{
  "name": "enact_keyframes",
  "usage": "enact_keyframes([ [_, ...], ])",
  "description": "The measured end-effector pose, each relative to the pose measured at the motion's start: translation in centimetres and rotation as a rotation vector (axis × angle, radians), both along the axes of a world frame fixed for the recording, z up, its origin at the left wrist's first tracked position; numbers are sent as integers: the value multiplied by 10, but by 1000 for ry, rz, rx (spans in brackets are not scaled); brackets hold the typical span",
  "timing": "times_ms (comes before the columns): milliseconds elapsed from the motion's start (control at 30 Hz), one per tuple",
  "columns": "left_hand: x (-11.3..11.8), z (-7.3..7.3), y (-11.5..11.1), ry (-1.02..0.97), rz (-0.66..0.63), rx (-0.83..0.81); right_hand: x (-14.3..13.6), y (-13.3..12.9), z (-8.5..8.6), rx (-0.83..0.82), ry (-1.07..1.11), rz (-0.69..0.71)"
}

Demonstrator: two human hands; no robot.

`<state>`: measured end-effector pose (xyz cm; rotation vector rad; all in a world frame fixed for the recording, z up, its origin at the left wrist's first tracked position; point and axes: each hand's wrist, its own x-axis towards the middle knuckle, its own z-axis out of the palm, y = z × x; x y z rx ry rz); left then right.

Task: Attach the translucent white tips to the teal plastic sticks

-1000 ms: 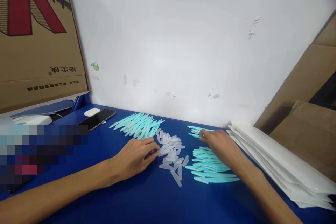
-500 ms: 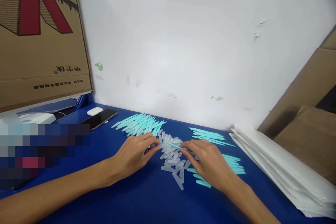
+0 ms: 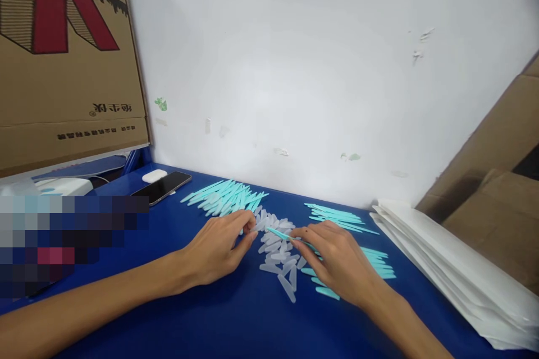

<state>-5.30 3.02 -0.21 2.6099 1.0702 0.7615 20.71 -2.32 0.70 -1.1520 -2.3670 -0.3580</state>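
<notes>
My right hand (image 3: 332, 255) pinches a slim, tapered teal stick (image 3: 278, 233) between thumb and fingertips. The stick's near end points left over a loose heap of small translucent caps (image 3: 280, 257). At the heap's left edge, my left hand (image 3: 225, 244) is closed in a pinch on what looks like one translucent cap, partly hidden by the fingers. The two hands are a short gap apart. Behind my left hand lies a pile of teal sticks (image 3: 229, 195). More teal sticks (image 3: 377, 262) lie under and beside my right hand, partly covered by it.
Another row of teal sticks (image 3: 337, 216) lies near the wall. A phone (image 3: 164, 187) and a white case (image 3: 154, 175) are at the back left of the blue table (image 3: 236, 320). White flat packets (image 3: 446, 269) are stacked at right. Cardboard (image 3: 71, 84) stands at left.
The view has shifted slightly. My left fingers have curled a little more at the heap's edge. My right hand still holds the teal stick in nearly the same place.
</notes>
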Motion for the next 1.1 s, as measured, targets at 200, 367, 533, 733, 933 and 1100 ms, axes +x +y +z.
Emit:
enact_keyframes([
  [200, 0, 0, -2, -17, -87, -47, -3, 0, -2, 24, -11, 27],
  [367, 2, 0, -5, 33, -140, -43, -5, 0, -5, 30, -34, 65],
  [533, 3, 0, -3, -12, -84, -71, -5, 1, -5, 56, -32, 41],
  [733, 5, 1, 2, -338, -75, -476, -3, 0, -2, 110, -17, 33],
  [933, 8, 4, 6, -522, -56, -810, -5, 0, -3, 96, -23, 34],
  [1100, 8, 5, 5, -547, -70, -851, -5, 0, -5, 102, -26, 33],
])
